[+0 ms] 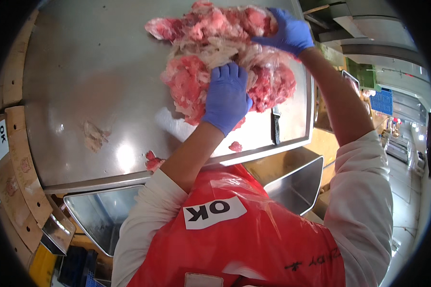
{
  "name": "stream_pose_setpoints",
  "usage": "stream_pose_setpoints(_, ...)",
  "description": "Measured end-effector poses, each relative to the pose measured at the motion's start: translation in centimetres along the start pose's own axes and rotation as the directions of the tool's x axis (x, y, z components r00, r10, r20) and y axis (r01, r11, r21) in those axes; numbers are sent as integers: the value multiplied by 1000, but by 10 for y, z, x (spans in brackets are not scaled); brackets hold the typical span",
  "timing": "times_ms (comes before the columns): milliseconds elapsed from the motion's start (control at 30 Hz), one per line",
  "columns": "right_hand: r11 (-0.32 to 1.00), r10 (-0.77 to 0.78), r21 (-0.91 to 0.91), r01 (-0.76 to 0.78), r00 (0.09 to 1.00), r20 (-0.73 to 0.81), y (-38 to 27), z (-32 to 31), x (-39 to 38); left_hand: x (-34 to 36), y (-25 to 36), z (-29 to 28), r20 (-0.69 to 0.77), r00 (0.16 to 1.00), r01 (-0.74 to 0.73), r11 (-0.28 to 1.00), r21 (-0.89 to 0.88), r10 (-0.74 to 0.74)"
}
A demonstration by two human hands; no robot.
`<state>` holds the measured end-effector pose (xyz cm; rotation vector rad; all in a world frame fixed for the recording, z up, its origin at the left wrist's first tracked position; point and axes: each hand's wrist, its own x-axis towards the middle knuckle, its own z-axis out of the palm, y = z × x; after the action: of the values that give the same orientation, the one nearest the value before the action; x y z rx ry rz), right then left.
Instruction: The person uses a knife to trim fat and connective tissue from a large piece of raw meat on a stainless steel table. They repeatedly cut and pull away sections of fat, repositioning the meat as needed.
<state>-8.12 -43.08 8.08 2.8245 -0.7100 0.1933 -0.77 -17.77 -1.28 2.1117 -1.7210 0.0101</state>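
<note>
A large pile of raw pink meat [189, 79] with whitish fat and filmy membrane lies toward the far side of the steel table [76, 91]. My left hand [226, 98], in a blue glove, has its fingers curled into the whitish layer at the middle of the pile. At the far right end, my right hand [292, 34], also blue-gloved, grips a lump of the meat between thumb and fingers. Its outline is slightly blurred. A knife with a black handle [276, 126] lies to the right of the meat; I cannot make out its blade.
Small meat scraps [153, 161] rest by the table's near edge, with a pale fat scrap [95, 136] farther left. Below that edge stand a metal bin [105, 215] on the left and another metal bin [297, 186] on the right. Cardboard boxes [26, 162] line the left side.
</note>
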Motion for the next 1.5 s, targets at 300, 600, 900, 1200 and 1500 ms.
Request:
stream_pose_setpoints(300,997,-32,68,32,999,-4,-6,3,10,8,9,0,-1,999,40,998,38,-40)
stream_pose_setpoints(600,971,-96,231,59,983,154,-15,1,16,4,-58,-10,-85,995,-61,990,-126,51)
stream_pose_setpoints(900,991,-89,117,67,976,198,-41,-11,24,46,-23,18,-31,952,305,952,-10,-305)
stream_pose_setpoints(1200,999,-48,25,47,998,43,-49,2,10,42,-23,24,-111,982,137,978,-157,-155)
stream_pose_setpoints(1500,998,48,-38,-41,979,200,-48,-6,30,32,-21,28,-165,984,30,980,-199,-64)
